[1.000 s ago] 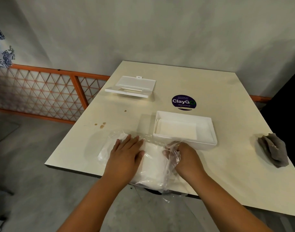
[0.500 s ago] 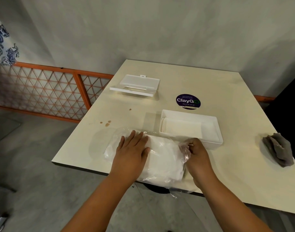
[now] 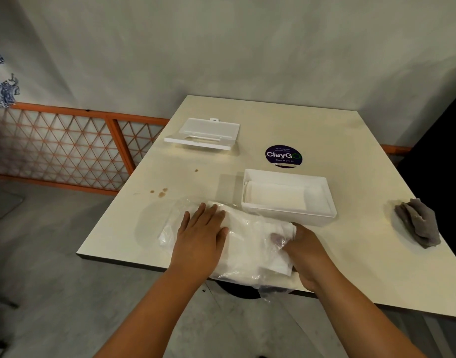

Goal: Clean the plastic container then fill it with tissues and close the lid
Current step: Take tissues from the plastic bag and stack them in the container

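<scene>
A clear plastic bag of white tissues (image 3: pixel 250 244) lies at the near edge of the table. My left hand (image 3: pixel 199 235) presses flat on the bag's left part, fingers straight. My right hand (image 3: pixel 303 250) is at the bag's right open end, its fingers inside the plastic and pinching a stack of tissues. Just behind stands the open white plastic container (image 3: pixel 322 218), with a layer of tissues (image 3: pixel 276 196) in its left part. Its white lid (image 3: pixel 203 134) lies apart at the far left of the table.
A crumpled grey cloth (image 3: pixel 418 226) lies near the table's right edge. A round purple ClayGo sticker (image 3: pixel 283 156) and a few brown stains (image 3: pixel 161 192) mark the beige table (image 3: pixel 351 264). An orange lattice fence (image 3: pixel 66 148) runs along the left.
My right hand has pushed further into the bag's open end and taken hold of the tissues. My left hand stays flat on the bag. The camera has shifted slightly.
</scene>
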